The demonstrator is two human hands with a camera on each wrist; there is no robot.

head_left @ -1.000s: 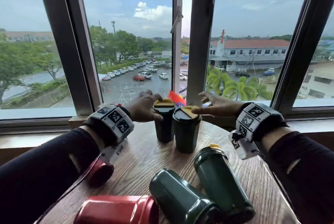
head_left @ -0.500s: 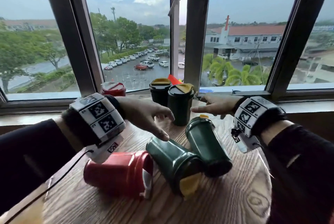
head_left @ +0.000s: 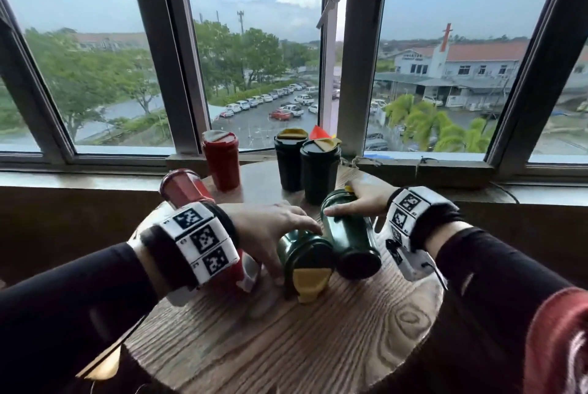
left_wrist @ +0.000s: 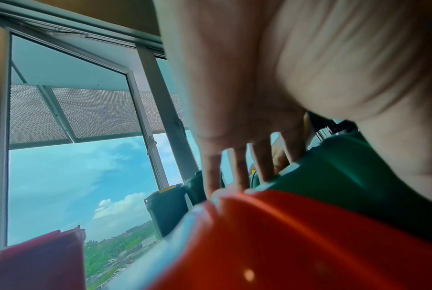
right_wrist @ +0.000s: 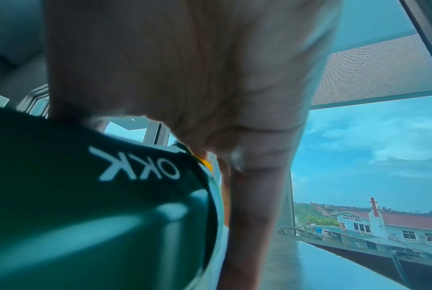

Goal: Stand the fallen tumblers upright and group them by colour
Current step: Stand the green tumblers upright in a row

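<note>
From the head view, a round wood table (head_left: pixel 286 339) sits by a window. Two green cups (head_left: pixel 319 171) and one red cup (head_left: pixel 222 161) stand up at the back. The left hand (head_left: pixel 267 231) curls over a green cup on its side (head_left: pixel 304 255), its yellow lid facing us. The right hand (head_left: pixel 366 201) wraps the top of another fallen green cup (head_left: pixel 348 234). A red cup (head_left: pixel 184 187) tips behind the left wrist. In the left wrist view, the fingers (left_wrist: pixel 237 168) spread over the green cup (left_wrist: pixel 334 176), with a fallen red cup (left_wrist: pixel 297 241) below. In the right wrist view, the hand (right_wrist: pixel 185 78) holds the green cup (right_wrist: pixel 86 196) near its lid.
</note>
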